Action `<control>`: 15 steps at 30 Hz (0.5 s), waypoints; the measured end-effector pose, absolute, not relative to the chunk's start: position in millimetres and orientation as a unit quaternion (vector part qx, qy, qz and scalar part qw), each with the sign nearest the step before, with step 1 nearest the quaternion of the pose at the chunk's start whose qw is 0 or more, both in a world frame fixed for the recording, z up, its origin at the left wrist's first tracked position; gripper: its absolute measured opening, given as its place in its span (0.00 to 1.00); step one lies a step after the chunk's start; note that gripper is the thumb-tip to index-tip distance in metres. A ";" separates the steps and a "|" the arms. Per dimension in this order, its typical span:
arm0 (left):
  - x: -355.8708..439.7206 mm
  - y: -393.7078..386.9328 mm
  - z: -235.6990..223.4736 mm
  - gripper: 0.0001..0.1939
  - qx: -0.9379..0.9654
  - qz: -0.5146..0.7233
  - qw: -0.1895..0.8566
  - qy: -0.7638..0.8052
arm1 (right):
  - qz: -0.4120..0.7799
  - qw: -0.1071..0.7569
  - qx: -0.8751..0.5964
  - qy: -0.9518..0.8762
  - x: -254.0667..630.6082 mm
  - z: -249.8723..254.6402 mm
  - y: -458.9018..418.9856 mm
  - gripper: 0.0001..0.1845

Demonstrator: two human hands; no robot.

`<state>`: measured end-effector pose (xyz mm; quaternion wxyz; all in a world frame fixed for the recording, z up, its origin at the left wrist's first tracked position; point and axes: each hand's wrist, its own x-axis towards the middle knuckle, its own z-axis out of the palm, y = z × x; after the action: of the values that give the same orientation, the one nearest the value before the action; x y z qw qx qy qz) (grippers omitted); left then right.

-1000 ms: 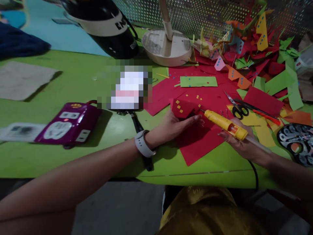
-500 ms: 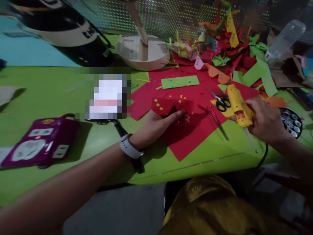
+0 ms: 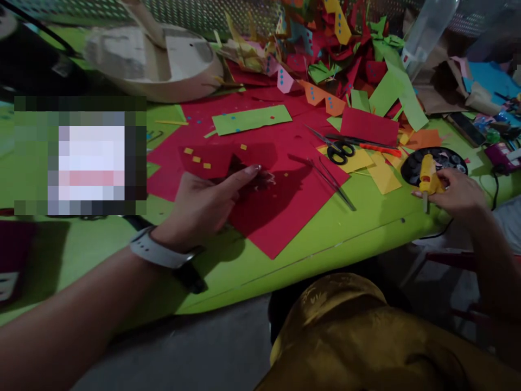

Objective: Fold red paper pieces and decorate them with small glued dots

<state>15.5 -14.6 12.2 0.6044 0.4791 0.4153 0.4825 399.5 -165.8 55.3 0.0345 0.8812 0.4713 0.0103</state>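
My left hand, with a grey watch strap at the wrist, pinches a folded piece of red paper between thumb and fingers. Small yellow paper squares show on that piece. Below it lies a larger red sheet. Far to the right, my right hand grips a yellow hot glue gun, a glue stick poking out of its back end. The gun is at a round black tray with small bits in its wells. Tweezers and black-handled scissors lie between my hands.
Behind are a pile of colourful folded paper, a clear bottle and a round white base with a post. A green strip lies on red paper. A blurred-out bright screen stands left. The table's front edge runs close to my lap.
The view has turned right. My right hand has carried the glue gun away from the scissors to the black tray, uncovering a red-orange cutter-like tool. My left hand still holds the red paper.
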 end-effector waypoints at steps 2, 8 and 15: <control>15.2 -14.4 12.8 0.12 0.474 0.484 0.612 0.409 | -0.008 0.059 0.873 0.485 401.0 67.6 -165.5 0.31; 16.4 -14.4 15.3 0.16 0.463 0.498 0.606 0.413 | 0.001 0.008 0.806 0.591 376.7 97.1 -163.8 0.17; 13.4 -6.8 8.8 0.17 0.427 0.545 0.611 0.383 | -0.170 -0.054 0.683 0.709 271.3 56.6 -109.2 0.32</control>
<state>13.4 -6.8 8.8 0.6113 0.4267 0.3834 0.5452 271.3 -109.2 56.6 -0.0544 0.6828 0.7086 -0.1697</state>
